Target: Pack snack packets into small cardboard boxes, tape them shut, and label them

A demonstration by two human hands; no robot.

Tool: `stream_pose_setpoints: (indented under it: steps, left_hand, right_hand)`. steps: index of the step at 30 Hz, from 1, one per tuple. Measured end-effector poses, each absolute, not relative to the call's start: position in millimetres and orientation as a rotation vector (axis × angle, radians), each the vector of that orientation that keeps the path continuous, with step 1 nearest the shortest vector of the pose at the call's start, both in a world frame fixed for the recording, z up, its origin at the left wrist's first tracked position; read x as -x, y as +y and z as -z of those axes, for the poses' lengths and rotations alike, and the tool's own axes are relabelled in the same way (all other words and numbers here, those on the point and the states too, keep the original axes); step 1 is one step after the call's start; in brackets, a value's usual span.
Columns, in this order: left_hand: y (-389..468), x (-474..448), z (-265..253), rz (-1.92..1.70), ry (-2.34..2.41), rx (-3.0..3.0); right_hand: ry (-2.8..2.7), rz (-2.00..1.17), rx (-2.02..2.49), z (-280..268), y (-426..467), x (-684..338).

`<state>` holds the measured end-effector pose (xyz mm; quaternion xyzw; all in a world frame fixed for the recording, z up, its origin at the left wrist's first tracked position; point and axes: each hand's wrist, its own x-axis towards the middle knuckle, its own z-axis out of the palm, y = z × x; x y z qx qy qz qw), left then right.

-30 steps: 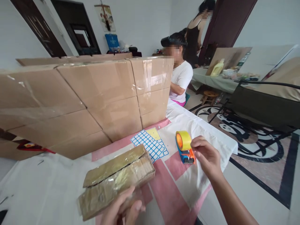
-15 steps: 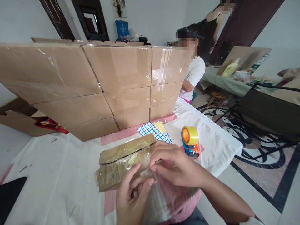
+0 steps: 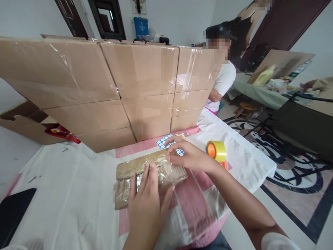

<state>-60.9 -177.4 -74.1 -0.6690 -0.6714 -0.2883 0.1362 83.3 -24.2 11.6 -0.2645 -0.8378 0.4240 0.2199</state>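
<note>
A small cardboard package (image 3: pixel 166 173), wrapped in shiny packing tape with a seam along its length, lies on the cloth in front of me. My left hand (image 3: pixel 145 194) rests on its near side, fingers stretched out and apart over the seam. My right hand (image 3: pixel 186 152) is at the package's far right end, fingers curved and apart, with the fingertips at its top surface. I see nothing held in it. Just beyond, a blue-and-white grid-patterned card (image 3: pixel 163 141) is partly covered by the right hand. To the right stands a yellow tape roll (image 3: pixel 220 151) with an orange core.
Stacked cardboard boxes (image 3: pixel 148 76) form a wall behind the package. A red packet (image 3: pixel 62 133) lies at the far left, and a black flat object (image 3: pixel 17 211) at the near left. Behind the boxes sits a person in white (image 3: pixel 225 80); another stands further back.
My left hand has gone from curled fingers beside the package to lying flat on it. My right hand has loosened its pinch and moved to the far right end.
</note>
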Motion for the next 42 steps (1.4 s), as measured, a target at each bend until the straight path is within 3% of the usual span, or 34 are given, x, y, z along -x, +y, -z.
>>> stream_pose_setpoints:
  steps: [6, 13, 17, 24, 34, 42]
  left_hand:
    - [-181, 59, 76, 0.637, -1.919, 1.927]
    - [-186, 62, 77, 0.613, -1.77, 1.987]
    - [-191, 84, 79, 0.621, -1.801, 2.0]
    - [-200, 142, 81, 0.596, -1.957, 1.887]
    - [-203, 147, 86, 0.526, -1.932, 1.879]
    - [-200, 156, 82, 0.482, -1.858, 1.918]
  right_hand:
    - [-2.4, -1.051, 0.847, 28, -16, -65]
    - [-2.149, -0.349, 1.486, 47, 43, -82]
    - [-2.15, -0.402, 1.721, 84, 66, -99]
    - [-2.289, -0.488, 1.728, 138, 47, -105]
    - [-2.279, -0.49, 1.453, 148, 59, -105]
    - [-2.144, -0.695, 1.076, 140, 45, -104]
